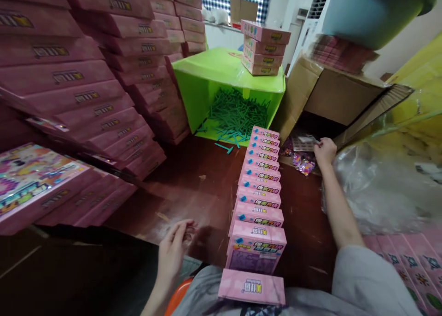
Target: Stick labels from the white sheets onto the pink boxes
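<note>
R. hand: at mouth of cardboard carton, arm extended; fingertips bent in at edge of dotted sheet. Grip: closed round sheet edge or merely touching, can't tell.
Bead pkts: clear, multicol. contents, on table just beside R. hand, nr carton mouth.
L. hand: over near L. part of table, palm side inward, fingers half-curled. Grip: tips pressed tog. or apart, can't tell.
Pink box row: approx. centre of table, between hands, running away from person; boxes upright, one behind another.
Nearest pink box: at person's front, behind it the row.
Green bin: on its side, mouth twd person, beyond row; green T-shaped sticks inside, a few spilled at lip. Four pink boxes stacked on top.
L. side: tall stacks of pink boxes.
R. side: clear plastic bag next to forearm.
</note>
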`<control>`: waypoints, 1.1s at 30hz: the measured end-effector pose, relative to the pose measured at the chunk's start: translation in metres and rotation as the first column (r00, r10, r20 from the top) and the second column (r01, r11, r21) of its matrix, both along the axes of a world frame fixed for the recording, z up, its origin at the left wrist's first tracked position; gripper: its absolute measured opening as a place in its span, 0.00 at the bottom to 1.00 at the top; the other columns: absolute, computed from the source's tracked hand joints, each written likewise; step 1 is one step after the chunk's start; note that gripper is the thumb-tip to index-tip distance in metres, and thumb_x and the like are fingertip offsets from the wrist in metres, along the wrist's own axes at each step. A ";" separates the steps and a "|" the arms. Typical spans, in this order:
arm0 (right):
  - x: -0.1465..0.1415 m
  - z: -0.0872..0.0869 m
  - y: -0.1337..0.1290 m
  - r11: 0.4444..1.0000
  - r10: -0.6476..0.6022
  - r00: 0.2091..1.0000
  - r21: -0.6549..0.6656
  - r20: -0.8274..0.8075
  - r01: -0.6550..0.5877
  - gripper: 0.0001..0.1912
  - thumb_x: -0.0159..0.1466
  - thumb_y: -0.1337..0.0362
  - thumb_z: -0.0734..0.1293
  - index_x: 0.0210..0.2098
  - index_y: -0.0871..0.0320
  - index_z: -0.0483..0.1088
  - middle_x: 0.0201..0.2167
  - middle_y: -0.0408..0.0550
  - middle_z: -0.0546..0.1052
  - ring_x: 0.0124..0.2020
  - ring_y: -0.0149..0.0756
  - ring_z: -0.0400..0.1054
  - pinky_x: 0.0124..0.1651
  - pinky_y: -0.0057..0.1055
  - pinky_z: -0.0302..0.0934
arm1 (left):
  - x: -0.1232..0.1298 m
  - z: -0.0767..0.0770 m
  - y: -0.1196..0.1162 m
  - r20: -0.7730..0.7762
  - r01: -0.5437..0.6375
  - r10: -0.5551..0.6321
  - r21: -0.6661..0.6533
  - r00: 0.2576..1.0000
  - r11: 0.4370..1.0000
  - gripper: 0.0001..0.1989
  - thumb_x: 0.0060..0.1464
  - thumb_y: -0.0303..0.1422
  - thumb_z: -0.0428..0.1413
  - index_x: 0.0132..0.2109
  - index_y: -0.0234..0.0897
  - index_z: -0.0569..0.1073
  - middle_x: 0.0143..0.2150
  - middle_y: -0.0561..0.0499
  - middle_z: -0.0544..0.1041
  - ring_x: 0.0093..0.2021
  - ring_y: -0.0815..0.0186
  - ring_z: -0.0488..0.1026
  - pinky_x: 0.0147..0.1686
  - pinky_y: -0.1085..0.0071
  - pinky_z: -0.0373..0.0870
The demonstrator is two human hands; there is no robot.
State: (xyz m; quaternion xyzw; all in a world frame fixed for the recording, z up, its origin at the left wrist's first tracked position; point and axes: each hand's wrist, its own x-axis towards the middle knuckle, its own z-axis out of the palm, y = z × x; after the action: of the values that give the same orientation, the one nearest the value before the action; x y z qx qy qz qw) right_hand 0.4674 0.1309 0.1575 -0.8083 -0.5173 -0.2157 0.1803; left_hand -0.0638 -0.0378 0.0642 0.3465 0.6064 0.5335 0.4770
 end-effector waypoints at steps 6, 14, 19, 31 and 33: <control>-0.145 0.017 -0.140 0.650 0.308 0.924 0.659 0.227 -0.379 0.06 0.62 0.71 0.64 0.31 0.53 0.67 0.42 0.48 0.81 0.45 0.42 0.76 0.55 0.43 0.64 | 0.055 0.088 0.022 0.180 0.198 -0.258 0.294 0.949 0.935 0.23 0.47 0.53 0.63 0.35 0.36 0.80 0.36 0.45 0.82 0.38 0.60 0.79 0.39 0.69 0.76; -0.219 0.035 -0.186 0.327 0.920 0.374 0.293 0.120 -0.899 0.08 0.63 0.54 0.70 0.34 0.51 0.72 0.51 0.42 0.80 0.57 0.44 0.71 0.72 0.49 0.43 | 0.132 0.132 0.040 0.403 0.306 -0.395 0.268 0.826 0.913 0.23 0.40 0.41 0.71 0.42 0.33 0.78 0.42 0.42 0.83 0.38 0.57 0.81 0.37 0.64 0.78; -0.198 0.032 -0.174 0.648 0.757 0.283 0.617 -0.589 -0.446 0.29 0.62 0.40 0.67 0.53 0.53 0.71 0.58 0.56 0.74 0.56 0.50 0.71 0.58 0.51 0.65 | 0.126 0.121 0.046 0.388 0.235 -0.359 0.332 0.849 0.913 0.19 0.40 0.37 0.71 0.40 0.34 0.78 0.40 0.45 0.83 0.37 0.60 0.81 0.38 0.67 0.78; -0.243 0.044 -0.169 0.649 0.760 0.471 0.540 -0.447 -0.535 0.06 0.62 0.60 0.72 0.39 0.51 0.78 0.37 0.47 0.81 0.43 0.44 0.76 0.56 0.48 0.67 | 0.127 0.108 0.049 0.228 -0.032 -0.105 0.526 0.968 0.850 0.24 0.47 0.43 0.67 0.48 0.38 0.75 0.51 0.42 0.80 0.51 0.55 0.78 0.52 0.60 0.76; -0.235 0.046 -0.167 0.671 0.741 0.415 0.553 -0.528 -0.494 0.03 0.63 0.62 0.71 0.35 0.51 0.79 0.33 0.45 0.81 0.38 0.41 0.76 0.47 0.42 0.71 | 0.100 0.117 0.059 0.206 -0.220 0.102 0.701 0.973 0.678 0.35 0.42 0.42 0.70 0.57 0.43 0.69 0.62 0.44 0.72 0.62 0.55 0.71 0.60 0.60 0.69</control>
State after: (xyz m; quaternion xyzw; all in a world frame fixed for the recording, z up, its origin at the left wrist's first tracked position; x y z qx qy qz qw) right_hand 0.2322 -0.0359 0.2037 -0.5304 -0.6247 0.1236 0.5596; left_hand 0.0366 0.0212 0.1816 0.4093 0.3395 0.7926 0.2983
